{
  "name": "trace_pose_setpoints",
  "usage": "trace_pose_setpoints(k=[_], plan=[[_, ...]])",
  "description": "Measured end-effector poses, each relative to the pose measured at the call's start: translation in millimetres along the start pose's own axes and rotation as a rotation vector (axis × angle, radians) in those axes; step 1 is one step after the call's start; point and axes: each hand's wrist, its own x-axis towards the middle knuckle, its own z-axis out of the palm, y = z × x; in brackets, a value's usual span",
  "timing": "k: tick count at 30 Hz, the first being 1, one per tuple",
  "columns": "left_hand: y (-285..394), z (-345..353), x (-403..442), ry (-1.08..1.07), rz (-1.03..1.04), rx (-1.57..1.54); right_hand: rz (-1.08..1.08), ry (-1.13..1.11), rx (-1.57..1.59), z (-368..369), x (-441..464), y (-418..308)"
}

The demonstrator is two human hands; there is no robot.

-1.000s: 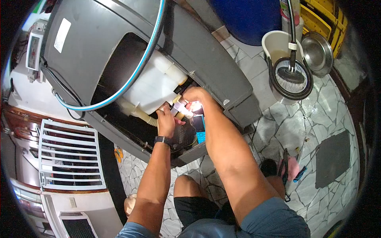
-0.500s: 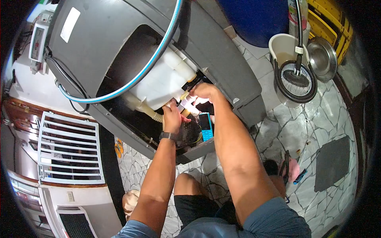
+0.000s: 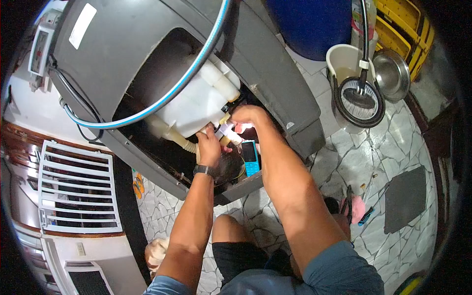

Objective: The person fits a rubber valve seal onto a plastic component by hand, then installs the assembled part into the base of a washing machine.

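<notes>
A grey machine housing [image 3: 295, 93] lies open, showing a white plastic tub [image 3: 191, 105] inside. Below the tub, my left hand [image 3: 209, 147] has its fingers closed round a pale pipe fitting [image 3: 225, 130], beside a corrugated hose [image 3: 183, 141]. My right hand [image 3: 246, 118] reaches to the other side of the same fitting, its fingers bent and partly hidden; what they grip is too small to make out. A blue keypad phone [image 3: 250, 158] rests upright just below my right hand, near a bright light.
A blue-striped hose [image 3: 169, 101] arches over the opening. Right of the machine are a mop bucket [image 3: 339, 56], a steel basin [image 3: 392, 73] and a blue drum [image 3: 314, 24]. A grey mat [image 3: 405, 199] and pink cloth [image 3: 358, 209] lie on the tiles. A white gate [image 3: 78, 189] stands left.
The view has shifted slightly. Both hands stay at the fitting, with only small finger movements. The phone now shows more fully beside my right forearm than one second ago.
</notes>
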Motion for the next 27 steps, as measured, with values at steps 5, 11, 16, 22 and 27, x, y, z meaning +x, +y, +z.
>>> trace_pose_setpoints(k=[5,11,16,22,27], plan=[[-1,-4,3,0.003,-0.001,0.028,0.082,-0.182,0.137,-3,-4,-4],[-1,-5,2,0.0,0.024,0.032,-0.047,0.102,0.104,18,18,21],[-3,-7,5,-0.031,0.013,-0.033,0.013,0.128,0.761,13,-18,9],[1,-9,3,-0.006,0.009,-0.003,-0.048,0.047,0.747,10,-11,25],[-4,-9,6,-0.025,-0.028,-0.013,-0.147,0.102,0.555,34,37,58]])
